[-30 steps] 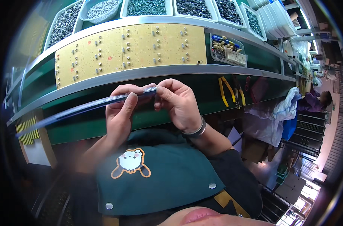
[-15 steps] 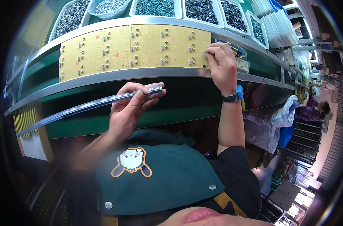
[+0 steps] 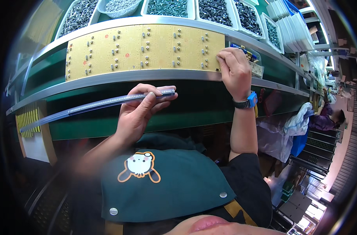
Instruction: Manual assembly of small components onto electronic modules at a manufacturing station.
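Note:
My left hand is closed around the end of a long clear plastic tube, which is filled with a row of small parts. The tube slants down to the left, in front of the bench rail. Beyond it lies a row of yellow circuit boards, dotted with small grey and metallic components. At the right end of that row, the thumb and forefinger of my right hand are pinched together beside the board's edge, near a small black part. Whatever lies between those fingertips is too small to make out.
Metal rails run along the boards. Behind them stand white trays of green and dark components. A clear box of parts sits beyond my right hand. At far right is a person in purple.
The whole view has shifted slightly, so boards and trays appear a little further right. My left hand still grips the tube, and my right hand stays pinched at the board's right end.

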A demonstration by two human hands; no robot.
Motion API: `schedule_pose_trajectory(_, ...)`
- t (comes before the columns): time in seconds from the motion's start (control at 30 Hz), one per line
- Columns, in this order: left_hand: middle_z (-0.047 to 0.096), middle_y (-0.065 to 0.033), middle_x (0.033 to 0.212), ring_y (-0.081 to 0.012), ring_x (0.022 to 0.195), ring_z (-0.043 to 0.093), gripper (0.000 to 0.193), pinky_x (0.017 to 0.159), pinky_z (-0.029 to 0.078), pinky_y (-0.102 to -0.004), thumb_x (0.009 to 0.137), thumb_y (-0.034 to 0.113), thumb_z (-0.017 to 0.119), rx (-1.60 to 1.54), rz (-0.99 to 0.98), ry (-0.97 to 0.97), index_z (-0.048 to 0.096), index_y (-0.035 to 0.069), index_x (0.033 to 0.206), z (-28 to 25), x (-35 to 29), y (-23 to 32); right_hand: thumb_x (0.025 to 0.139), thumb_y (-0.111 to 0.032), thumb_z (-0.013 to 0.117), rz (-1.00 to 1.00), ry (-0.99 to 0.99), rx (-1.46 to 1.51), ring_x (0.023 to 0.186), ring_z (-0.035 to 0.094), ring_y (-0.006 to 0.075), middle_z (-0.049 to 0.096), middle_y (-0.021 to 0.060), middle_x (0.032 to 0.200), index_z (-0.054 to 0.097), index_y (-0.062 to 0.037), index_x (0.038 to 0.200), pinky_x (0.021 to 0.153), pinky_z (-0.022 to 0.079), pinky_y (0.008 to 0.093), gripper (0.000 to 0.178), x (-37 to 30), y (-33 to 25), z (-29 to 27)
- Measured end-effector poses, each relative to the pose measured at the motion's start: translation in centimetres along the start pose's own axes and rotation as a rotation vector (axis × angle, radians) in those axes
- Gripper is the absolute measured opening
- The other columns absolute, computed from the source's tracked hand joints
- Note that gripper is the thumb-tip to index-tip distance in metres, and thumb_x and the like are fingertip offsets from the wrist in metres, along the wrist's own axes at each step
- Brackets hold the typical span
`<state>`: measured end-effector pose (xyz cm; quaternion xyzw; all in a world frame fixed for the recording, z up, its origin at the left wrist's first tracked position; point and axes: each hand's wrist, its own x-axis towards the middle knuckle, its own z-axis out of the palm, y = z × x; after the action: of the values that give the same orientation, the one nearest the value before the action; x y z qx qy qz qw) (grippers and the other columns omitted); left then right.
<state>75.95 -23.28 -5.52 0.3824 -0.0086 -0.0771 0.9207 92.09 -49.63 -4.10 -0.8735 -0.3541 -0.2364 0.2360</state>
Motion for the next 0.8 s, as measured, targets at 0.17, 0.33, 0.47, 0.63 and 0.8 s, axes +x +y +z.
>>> schedule_pose_trajectory(0.17,0.062,-0.0235,0.137,-0.035,0.126,0.066,0.017,0.108,0.056,-0.0388,0.111,0.018,0.052,0.008,-0.001,0.014,0.058,0.005,0.12,0.0,-0.2,-0.1,0.085,0.006,0.073,-0.033,-0.001,-0.05,0.088,0.062,0.0255,0.07,0.0088,0.109,0.073,0.0003,0.1,0.084,0.053,0.0352,0.017,-0.3,0.0,-0.1)
schedule_pose_trajectory(0.33,0.062,-0.0235,0.137,-0.0342,0.126,0.066,0.016,0.107,0.056,-0.0385,0.111,0.017,0.052,-0.018,0.007,0.014,0.058,0.005,0.12,-0.2,-0.5,0.0,0.084,0.007,0.073,-0.02,0.018,-0.291,0.088,0.063,0.0262,0.07,0.0102,0.115,0.074,-0.0002,0.104,0.085,0.053,0.0351,0.022,-0.5,-3.0,-1.1)
schedule_pose_trajectory(0.47,0.062,-0.0235,0.137,-0.0338,0.126,0.066,0.016,0.107,0.056,-0.0382,0.111,0.017,0.052,-0.048,0.022,0.035,0.058,0.005,0.121,-0.5,-1.0,-0.1,0.084,0.01,0.072,0.086,0.081,-0.211,0.087,0.064,0.0217,0.068,0.0103,0.116,0.073,0.0006,0.106,0.082,0.054,0.032,0.024,-1.5,-8.6,-1.0)
schedule_pose_trajectory(0.63,0.062,-0.0236,0.137,-0.0334,0.126,0.065,0.016,0.107,0.056,-0.038,0.111,0.015,0.051,0.332,0.129,-0.095,0.057,0.004,0.121,-0.8,-0.5,0.8,0.092,0.013,0.068,0.673,-0.042,1.179,0.079,0.063,0.0115,0.067,0.0078,0.103,0.067,0.0021,0.109,0.074,0.054,0.0233,0.021,-3.9,-14.2,2.6)
schedule_pose_trajectory(0.8,0.061,-0.0243,0.139,-0.0334,0.128,0.064,0.016,0.109,0.055,-0.0384,0.111,0.015,0.05,0.501,0.181,-0.106,0.057,0.004,0.122,-0.7,-0.7,1.1,0.094,0.007,0.069,1.022,-0.035,1.513,0.077,0.063,0.0113,0.068,0.0063,0.098,0.066,0.0014,0.107,0.074,0.054,0.0206,0.014,-3.7,-14.2,2.6)
